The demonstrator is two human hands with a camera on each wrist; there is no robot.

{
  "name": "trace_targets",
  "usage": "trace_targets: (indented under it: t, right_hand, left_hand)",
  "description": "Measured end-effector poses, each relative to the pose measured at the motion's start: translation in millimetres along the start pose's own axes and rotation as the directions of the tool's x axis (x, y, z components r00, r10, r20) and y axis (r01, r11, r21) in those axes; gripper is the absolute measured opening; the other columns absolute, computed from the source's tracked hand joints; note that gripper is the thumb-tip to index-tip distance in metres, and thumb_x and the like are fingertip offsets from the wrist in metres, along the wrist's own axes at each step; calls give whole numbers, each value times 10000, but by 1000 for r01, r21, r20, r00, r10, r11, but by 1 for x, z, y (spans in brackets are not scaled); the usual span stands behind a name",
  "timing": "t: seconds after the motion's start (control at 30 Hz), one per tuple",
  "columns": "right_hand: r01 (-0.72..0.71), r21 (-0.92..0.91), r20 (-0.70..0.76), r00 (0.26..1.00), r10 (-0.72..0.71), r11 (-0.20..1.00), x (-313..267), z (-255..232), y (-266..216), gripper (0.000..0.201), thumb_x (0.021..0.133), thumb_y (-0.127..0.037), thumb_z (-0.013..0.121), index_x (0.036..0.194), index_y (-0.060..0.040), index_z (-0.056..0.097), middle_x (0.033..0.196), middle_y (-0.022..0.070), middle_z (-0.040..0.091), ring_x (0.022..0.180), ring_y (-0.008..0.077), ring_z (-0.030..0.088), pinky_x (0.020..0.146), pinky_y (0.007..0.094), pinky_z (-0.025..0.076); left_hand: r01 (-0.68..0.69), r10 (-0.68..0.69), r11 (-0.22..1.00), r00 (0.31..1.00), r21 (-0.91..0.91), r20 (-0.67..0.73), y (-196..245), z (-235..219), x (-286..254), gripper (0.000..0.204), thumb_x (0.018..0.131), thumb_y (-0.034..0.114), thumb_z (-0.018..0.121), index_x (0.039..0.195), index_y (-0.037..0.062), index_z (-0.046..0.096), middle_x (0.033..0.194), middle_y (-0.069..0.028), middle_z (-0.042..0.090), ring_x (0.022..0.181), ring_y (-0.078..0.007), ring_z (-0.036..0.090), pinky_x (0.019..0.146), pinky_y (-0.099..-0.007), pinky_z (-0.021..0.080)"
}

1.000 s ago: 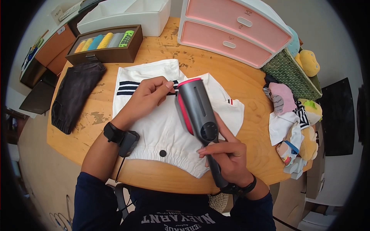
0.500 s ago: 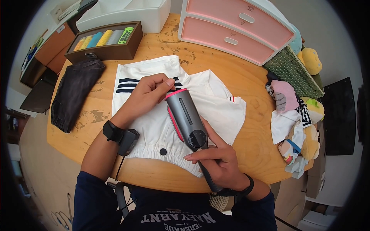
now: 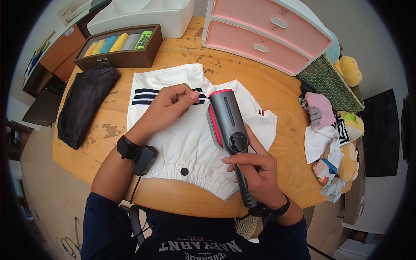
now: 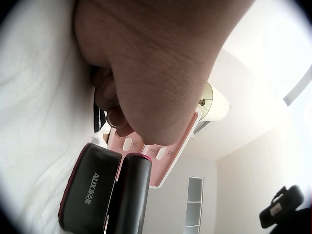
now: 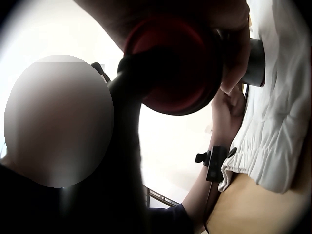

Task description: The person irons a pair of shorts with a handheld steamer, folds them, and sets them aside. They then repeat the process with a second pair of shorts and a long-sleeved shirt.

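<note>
White shorts with dark stripes, an elastic waistband and a black round button lie on the wooden table, waistband toward the person. In my right hand is the handle of a grey handheld garment steamer with pink-red trim. Its head lies over the shorts, plate side toward the cloth, beside my left hand. The left wrist view shows the steamer's lettered side close along the white cloth. My left hand pinches the shorts at the stripes with curled fingers; the pinched cloth is mostly hidden beneath them.
Folded dark trousers lie at the left. A brown box of rolled cloths and a white bin stand behind. Pink drawers, a green woven basket and a heap of small clothes occupy the right.
The steamer in my right hand slid left toward my left hand, then back to the right, now slightly right of where it was a second ago. My left hand has stayed in place.
</note>
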State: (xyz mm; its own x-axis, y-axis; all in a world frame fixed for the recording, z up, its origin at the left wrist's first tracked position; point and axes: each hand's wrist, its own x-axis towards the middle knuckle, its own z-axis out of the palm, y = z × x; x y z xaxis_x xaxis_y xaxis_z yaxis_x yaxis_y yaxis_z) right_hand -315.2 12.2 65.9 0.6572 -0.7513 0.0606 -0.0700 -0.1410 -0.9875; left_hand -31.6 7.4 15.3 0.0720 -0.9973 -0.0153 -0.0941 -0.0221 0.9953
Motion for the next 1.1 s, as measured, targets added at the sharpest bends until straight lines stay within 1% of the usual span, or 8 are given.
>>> trace_targets:
  t: [0.03,0.1,0.17,0.27,0.43,0.73,1.03,1.1]
  right_hand:
    - [-14,10,-12,1000,14,1000,1,-2,0,329,900,100,525,1005,-31,807,1578,313,349,852,133,708,735,251,552]
    - [-34,13,-20,999,35,999,3,-5,-4,326,910,93,521,1007,-30,806,1576,310,355,848,131,705,734,251,552]
    - [-55,18,-32,998,56,998,4,-6,-5,323,920,87,517,1009,-29,805,1573,308,360,845,129,702,733,250,551]
    - [-14,18,-63,998,15,1000,6,-8,-1,324,922,83,513,1010,-28,804,1571,309,361,831,123,695,732,246,549]
    - [-41,13,-87,995,42,999,6,-9,-4,314,923,72,513,1008,-19,802,1571,289,373,816,121,690,727,246,543]
    - [-61,15,-159,985,63,998,-2,-16,-2,316,922,72,503,1000,-4,799,1562,272,398,804,137,691,706,248,536]
    - [-15,25,-182,983,19,1000,-3,-21,1,312,916,80,509,992,-1,801,1565,287,389,792,138,693,697,240,531]
    - [-29,32,-198,980,35,999,-6,-24,1,312,915,80,508,992,1,800,1565,289,388,792,138,693,693,238,530]
  left_hand:
    - [-2,2,1000,1000,-1,-1,1,0,0,303,1043,315,607,939,36,662,605,101,428,548,-2,324,497,-225,237]
    - [34,-35,998,999,54,14,5,-1,-1,308,1067,283,563,943,20,664,643,68,434,592,-25,374,533,-229,285]
    - [37,-38,998,999,47,17,6,-1,-1,310,1067,285,563,941,20,665,640,67,434,591,-25,375,533,-229,284]
    - [43,-44,998,999,45,19,7,-1,-2,314,1067,290,564,940,21,666,634,67,432,588,-26,373,531,-229,281]
    - [13,-14,998,1000,60,18,3,-1,0,318,1066,298,565,939,25,666,626,68,426,580,-26,361,527,-230,274]
    - [32,-32,999,999,18,15,5,0,-1,302,1063,274,573,938,16,665,635,71,432,581,-22,362,524,-227,276]
    - [30,-30,998,1000,50,0,8,1,-2,292,1059,254,574,928,9,663,622,70,447,578,-22,370,529,-220,288]
    - [27,-27,997,1000,71,-3,8,1,-2,287,1056,251,578,927,10,663,614,70,451,572,-22,371,527,-220,289]
